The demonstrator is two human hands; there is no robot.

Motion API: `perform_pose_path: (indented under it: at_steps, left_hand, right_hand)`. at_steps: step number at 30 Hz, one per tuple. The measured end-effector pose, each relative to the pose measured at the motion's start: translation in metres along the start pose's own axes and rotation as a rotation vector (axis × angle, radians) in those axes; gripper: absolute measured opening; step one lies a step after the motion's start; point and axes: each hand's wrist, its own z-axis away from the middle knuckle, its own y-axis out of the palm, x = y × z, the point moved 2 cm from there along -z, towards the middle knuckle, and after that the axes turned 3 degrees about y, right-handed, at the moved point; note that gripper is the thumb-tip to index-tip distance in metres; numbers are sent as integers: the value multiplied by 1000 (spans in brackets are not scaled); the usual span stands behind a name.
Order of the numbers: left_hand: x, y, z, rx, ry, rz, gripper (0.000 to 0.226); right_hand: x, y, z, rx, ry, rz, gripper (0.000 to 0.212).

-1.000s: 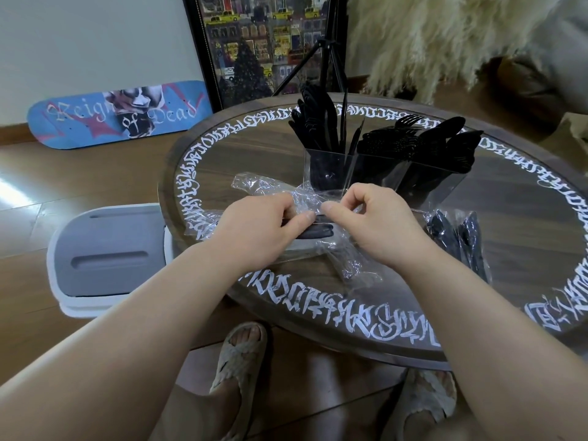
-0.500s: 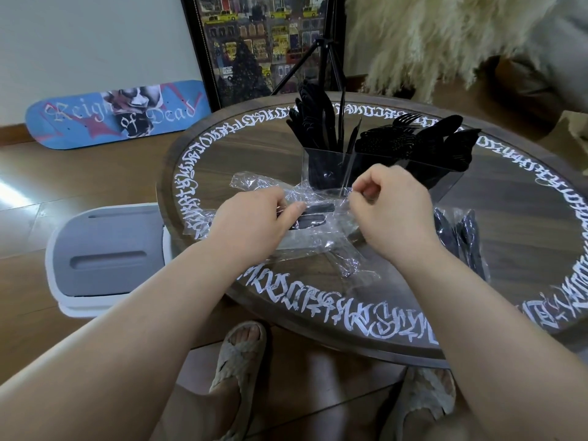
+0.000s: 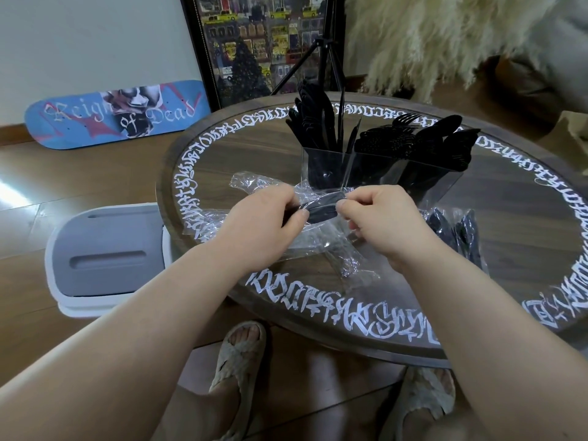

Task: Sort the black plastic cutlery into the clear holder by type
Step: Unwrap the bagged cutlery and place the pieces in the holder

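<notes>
Both hands — left hand [image 3: 264,224], right hand [image 3: 378,218] — pinch the wrapped cutlery piece [image 3: 321,209] spanning between their grips.

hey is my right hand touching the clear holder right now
Apart. In the head view the right hand pinches the plastic wrapper nearer the table's edge, with bare tabletop visible between its knuckles and the clear holder.

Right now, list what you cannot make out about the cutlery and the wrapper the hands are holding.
- Head view: the black piece between the left hand and right hand; fingers and crinkled clear wrapper hide both ends, so its type is unknown.
- Wrapped cutlery by the right wrist: forearm and glare hide its count and type.
- Clear holder: lower cutlery parts blur into dark mass; counts unreadable.
</notes>
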Motion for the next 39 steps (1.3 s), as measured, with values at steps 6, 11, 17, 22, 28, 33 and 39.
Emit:
perform_pose_path:
  at_steps: [6, 11, 17, 22, 28, 33, 39]
  left_hand:
    - [2, -2, -1, 15, 34, -11, 16]
    - [0, -3, 0, 44, 74, -4, 18]
    - [2, -3, -1, -30, 67, -18, 18]
    - [0, -4, 0, -69, 45, 4, 14]
    - [1, -11, -1, -152, -28, 13, 28]
    - [19, -18, -4, -126, -299, 21, 42]
    - [24, -15, -7, -101, -308, -6, 35]
  right_hand:
    - [-4, 0, -2, 34, 82, -164, 17]
    - [-5, -4, -3, -27, 89, -148, 18]
    - [-4, -2, -3, 63, 94, -163, 15]
    - [-3, -1, -2, 124, 113, -234, 10]
    - [-2, -8, -3, 12, 120, -365, 15]
    - [-7, -15, -6, -78, 159, -432, 19]
    - [-9, -18, -5, -105, 203, -420, 21]
